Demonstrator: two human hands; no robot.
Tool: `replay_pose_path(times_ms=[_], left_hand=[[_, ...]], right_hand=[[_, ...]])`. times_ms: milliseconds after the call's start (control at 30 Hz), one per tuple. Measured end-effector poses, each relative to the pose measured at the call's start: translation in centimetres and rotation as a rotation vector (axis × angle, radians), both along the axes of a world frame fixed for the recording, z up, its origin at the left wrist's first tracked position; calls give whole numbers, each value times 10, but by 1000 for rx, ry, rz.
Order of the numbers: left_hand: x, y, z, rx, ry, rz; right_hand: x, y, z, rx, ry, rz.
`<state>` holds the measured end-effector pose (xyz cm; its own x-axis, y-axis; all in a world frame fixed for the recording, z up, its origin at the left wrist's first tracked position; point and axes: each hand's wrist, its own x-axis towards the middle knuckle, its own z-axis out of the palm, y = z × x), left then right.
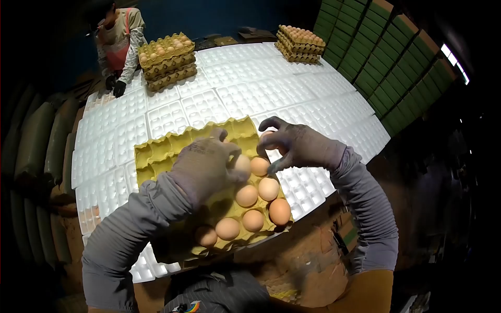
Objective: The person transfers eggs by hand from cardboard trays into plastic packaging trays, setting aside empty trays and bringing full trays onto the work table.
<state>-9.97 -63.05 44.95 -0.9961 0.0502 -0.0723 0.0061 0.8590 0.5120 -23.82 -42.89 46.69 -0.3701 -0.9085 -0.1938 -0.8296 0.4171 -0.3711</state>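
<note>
Over a yellow egg tray [151, 151], my left hand [206, 164] in a grey glove curls its fingers around a pale egg [241, 164]. My right hand [302, 146], gloved too, grips a brown egg [269, 140] at the tray's right edge, partly covered by the fingers. Several eggs sit in the tray's right and near cups, among them a brown egg [259, 166] between the hands and a darker one [279, 211] at the near right corner. Empty cups show along the far left. My left hand and sleeve hide the tray's middle.
White moulded trays [245, 94] cover the table. Stacked egg trays stand at the back left [168, 60] and back right [300, 44]. A person [119, 41] in dark gloves works at the far left. Green boxes [381, 57] rise at right; sacks [34, 141] lie at left.
</note>
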Motion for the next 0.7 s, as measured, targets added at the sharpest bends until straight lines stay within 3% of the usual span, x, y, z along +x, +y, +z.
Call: replay_pose_path(times_ms=[33, 67, 100, 200, 233, 300, 333, 367, 433, 500, 633, 700], left_hand=[[3, -15, -3, 197, 25, 24], [4, -38, -15, 562, 22, -15], [19, -57, -7, 853, -237, 117], [55, -96, -42, 1657, -234, 130], [66, -116, -58, 1764, -214, 77], [103, -148, -67, 1878, -153, 163], [122, -166, -79, 1919, -108, 156], [148, -183, -91, 1861, -25, 192], [204, -207, -103, 1653, 42, 457], [260, -232, -120, 1480, 3, 572], [351, -320, -182, 1114, -28, 1004], [384, -387, -227, 558, 327, 1007]], right_hand=[[10, -3, -3, 63, 108, 5], [10, -3, -10, 64, 194, 28], [7, -2, -19, 55, 277, 60], [14, -3, -20, -27, 359, 106], [21, -6, -14, -38, 359, 80], [34, -15, 13, 23, 116, -110], [18, -7, 5, -83, 83, -76], [5, -6, -3, -184, 42, -39], [31, -40, 30, -253, -378, -266], [70, -97, 34, -386, -482, -250], [177, -269, 14, -159, -554, -43], [226, -356, -26, -68, -632, 7]])
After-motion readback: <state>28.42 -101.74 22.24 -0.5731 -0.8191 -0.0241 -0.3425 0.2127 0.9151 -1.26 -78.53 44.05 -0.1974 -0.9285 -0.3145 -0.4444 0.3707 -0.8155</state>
